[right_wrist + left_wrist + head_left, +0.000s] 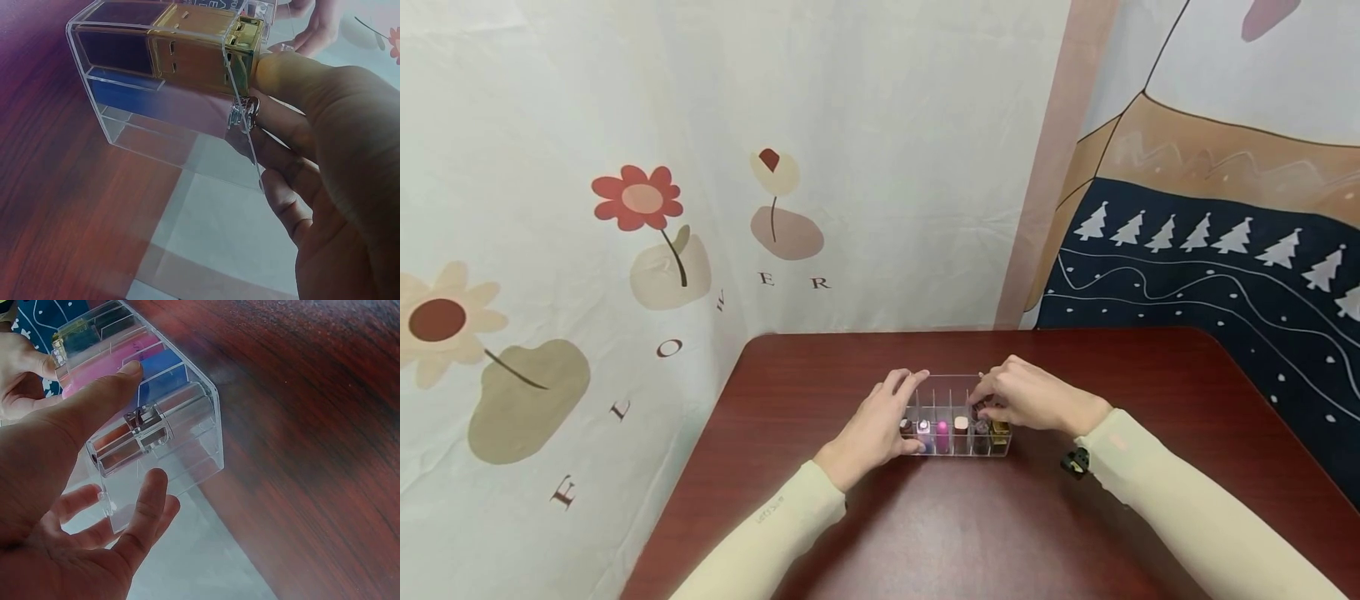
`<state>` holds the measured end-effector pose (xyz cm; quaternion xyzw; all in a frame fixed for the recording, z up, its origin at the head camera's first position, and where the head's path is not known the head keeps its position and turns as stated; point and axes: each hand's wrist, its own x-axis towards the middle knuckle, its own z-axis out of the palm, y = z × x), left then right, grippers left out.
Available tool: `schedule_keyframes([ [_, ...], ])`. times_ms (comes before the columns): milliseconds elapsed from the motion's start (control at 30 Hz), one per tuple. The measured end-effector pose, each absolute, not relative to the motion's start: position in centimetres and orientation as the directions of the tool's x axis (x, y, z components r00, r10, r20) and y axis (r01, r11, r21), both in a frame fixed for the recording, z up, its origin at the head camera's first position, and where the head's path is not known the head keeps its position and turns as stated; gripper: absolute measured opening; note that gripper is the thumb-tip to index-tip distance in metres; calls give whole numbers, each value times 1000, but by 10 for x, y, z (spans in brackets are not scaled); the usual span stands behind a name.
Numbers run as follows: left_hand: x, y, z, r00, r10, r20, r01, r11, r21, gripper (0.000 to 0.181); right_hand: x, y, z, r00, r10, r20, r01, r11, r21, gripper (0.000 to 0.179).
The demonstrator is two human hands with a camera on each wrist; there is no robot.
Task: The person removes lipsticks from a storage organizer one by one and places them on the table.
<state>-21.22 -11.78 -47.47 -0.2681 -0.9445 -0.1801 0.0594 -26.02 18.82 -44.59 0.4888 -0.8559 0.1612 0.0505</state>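
A clear plastic lipstick organizer (pixel 951 450) stands on the table, with several lipsticks in its compartments. Among them are a bright pink tube (pixel 942 437) and a gold-topped lipstick (pixel 1000 433). My left hand (pixel 874 423) grips the organizer's left end, the thumb across its front and the fingers round the side and back. At the right end my right hand (pixel 1030 396) reaches over the top. In the right wrist view, its thumb is at the gold top and its fingers pinch near a silver-topped tube (pixel 240 115); the exact contact is partly hidden.
The dark red wooden table (pixel 940 525) extends around the organizer. A white curtain (pixel 887 167) printed with flowers hangs behind and to the left. To the right hangs a navy cloth (pixel 1187 275) with white trees. A black device (pixel 1075 462) sits at the right wrist.
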Motion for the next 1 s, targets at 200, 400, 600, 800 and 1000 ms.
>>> schedule_keyframes([
  [200, -212, -118, -475, -853, 483, 198, 522, 793, 315, 120, -259, 189, -446, -537, -811, 233, -839, 485, -245, 21],
  [400, -212, -120, -477, -851, 488, 196, 526, 791, 313, 119, -258, 190, -444, -579, -791, 197, -805, 517, -292, 22],
  [600, -211, -121, -477, -847, 494, 196, 532, 790, 305, 120, -254, 190, -441, -596, -778, 201, -795, 533, -290, 21],
  [800, -210, -121, -474, -843, 501, 197, 539, 785, 307, 119, -250, 192, -437, -606, -761, 233, -792, 552, -259, 22],
  [1000, -210, -121, -472, -841, 501, 204, 541, 782, 311, 119, -249, 193, -431, -611, -738, 286, -791, 552, -264, 24],
])
